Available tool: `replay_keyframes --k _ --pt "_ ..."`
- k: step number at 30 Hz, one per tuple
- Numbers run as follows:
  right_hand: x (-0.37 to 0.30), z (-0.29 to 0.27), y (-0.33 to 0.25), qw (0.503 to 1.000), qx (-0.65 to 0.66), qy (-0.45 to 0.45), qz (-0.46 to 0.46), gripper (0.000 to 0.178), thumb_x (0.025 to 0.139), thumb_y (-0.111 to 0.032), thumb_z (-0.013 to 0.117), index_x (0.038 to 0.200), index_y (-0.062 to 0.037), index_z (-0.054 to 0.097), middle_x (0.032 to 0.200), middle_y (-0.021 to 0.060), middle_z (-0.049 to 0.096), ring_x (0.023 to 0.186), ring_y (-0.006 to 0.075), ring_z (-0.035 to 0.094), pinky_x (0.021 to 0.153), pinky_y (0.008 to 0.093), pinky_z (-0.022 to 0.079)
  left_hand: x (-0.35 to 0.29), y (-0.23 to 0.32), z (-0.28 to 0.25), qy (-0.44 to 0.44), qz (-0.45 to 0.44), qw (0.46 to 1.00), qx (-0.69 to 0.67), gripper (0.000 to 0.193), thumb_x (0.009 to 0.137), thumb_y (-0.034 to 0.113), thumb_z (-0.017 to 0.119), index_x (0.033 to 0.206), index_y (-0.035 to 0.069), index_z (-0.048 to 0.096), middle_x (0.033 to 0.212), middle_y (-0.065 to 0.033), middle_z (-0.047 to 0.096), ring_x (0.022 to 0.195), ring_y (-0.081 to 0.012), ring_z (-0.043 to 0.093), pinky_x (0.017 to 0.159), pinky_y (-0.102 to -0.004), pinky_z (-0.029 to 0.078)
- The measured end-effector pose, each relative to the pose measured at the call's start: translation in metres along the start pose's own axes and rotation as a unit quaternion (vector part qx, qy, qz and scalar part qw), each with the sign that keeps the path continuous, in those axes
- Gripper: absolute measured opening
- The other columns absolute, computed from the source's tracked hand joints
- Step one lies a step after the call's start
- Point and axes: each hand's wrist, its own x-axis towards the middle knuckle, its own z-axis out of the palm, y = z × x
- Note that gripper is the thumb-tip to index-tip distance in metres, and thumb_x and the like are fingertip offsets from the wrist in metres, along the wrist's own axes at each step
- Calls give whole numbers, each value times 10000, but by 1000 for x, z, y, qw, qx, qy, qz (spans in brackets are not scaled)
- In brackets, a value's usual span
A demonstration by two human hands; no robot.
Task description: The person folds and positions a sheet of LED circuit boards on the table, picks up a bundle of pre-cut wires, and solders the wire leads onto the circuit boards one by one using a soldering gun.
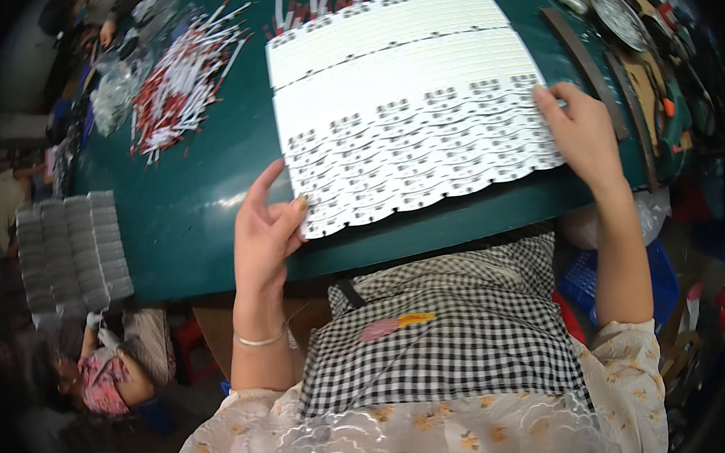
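A fanned stack of white LED circuit boards (pixel 402 78) with wavy near edges and rows of small black marks lies in front of me, slightly tilted. My left hand (pixel 264 226) holds its near left corner, thumb on top and index finger stretched along the left edge. At the right edge my right hand (pixel 580 128) grips it, the thumb on the face and the other fingers partly hidden. Red and white wires (pixel 315 0) stick out beyond the far edge of the boards.
A pile of red and white wires (pixel 185 83) lies on the green table (pixel 184 232) at the left. Dark bars (pixel 584 68), a round metal dish (pixel 618 17) and tools are at the right. Grey stacked blocks (pixel 73 253) stand past the left edge; another person (pixel 106 374) sits below them.
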Motion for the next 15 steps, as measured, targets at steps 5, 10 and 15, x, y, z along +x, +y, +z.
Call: replay_keyframes --k 5,10,15 --pt "24 33 -2 992 119 -14 33 568 912 -477 594 708 53 587 568 132 525 528 182 473 545 356 401 15 -3 -30 -64 12 997 -38 724 834 39 710 1424 -100 314 638 1 597 514 -26 497 428 -151 318" --pt "30 59 -15 997 72 31 8 593 903 -491 602 668 51 554 552 139 512 516 201 465 537 371 392 27 1 -34 -38 65 997 -8 734 827 29 713 1431 -100 315 623 11 576 524 -28 482 472 -161 346" --pt "32 63 -13 990 -69 101 -76 561 905 -504 564 699 18 563 619 226 594 597 412 581 580 472 438 39 -14 -28 -27 54 994 87 739 835 24 703 1445 -88 301 645 25 565 515 -23 443 453 -181 324"
